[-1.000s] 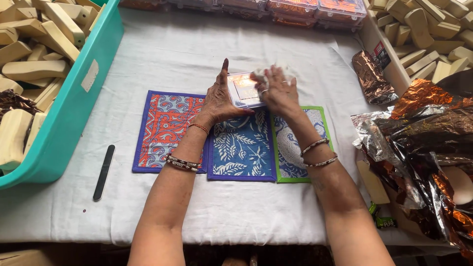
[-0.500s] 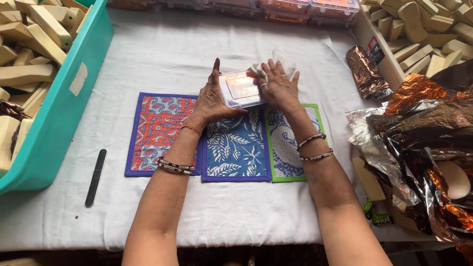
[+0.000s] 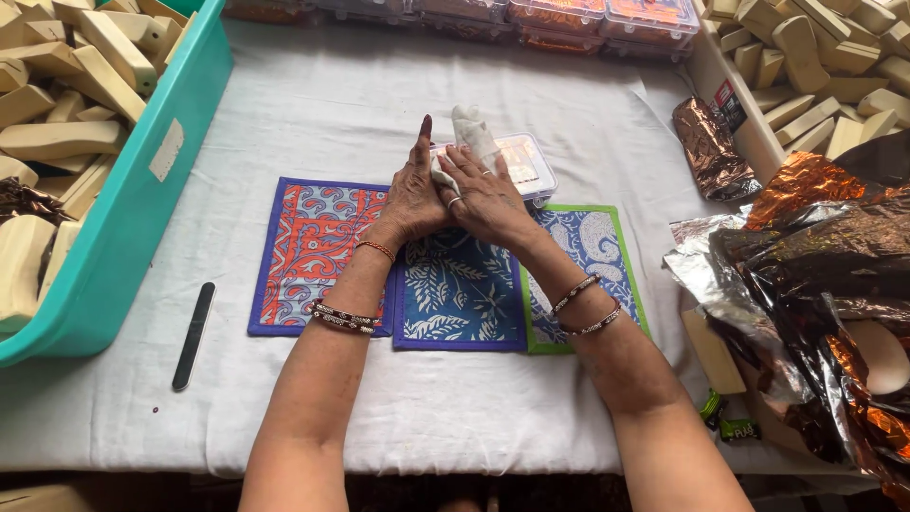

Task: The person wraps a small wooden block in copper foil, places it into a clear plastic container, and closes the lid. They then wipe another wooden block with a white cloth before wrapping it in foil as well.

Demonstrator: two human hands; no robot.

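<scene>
Cloth [image 3: 471,131] pinched in both hands, left hand [image 3: 414,194] and right hand [image 3: 483,194], just left of the box [image 3: 527,167].

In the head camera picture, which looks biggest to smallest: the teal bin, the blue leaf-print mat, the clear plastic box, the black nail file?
1. Teal bin, though cut off by the frame.
2. Blue leaf-print mat.
3. Clear plastic box, partly hidden by the hands.
4. Black nail file.

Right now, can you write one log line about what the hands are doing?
left hand: touching white cloth | right hand: on cloth | clear plastic box: behind hands | printed mats: under wrists
</scene>
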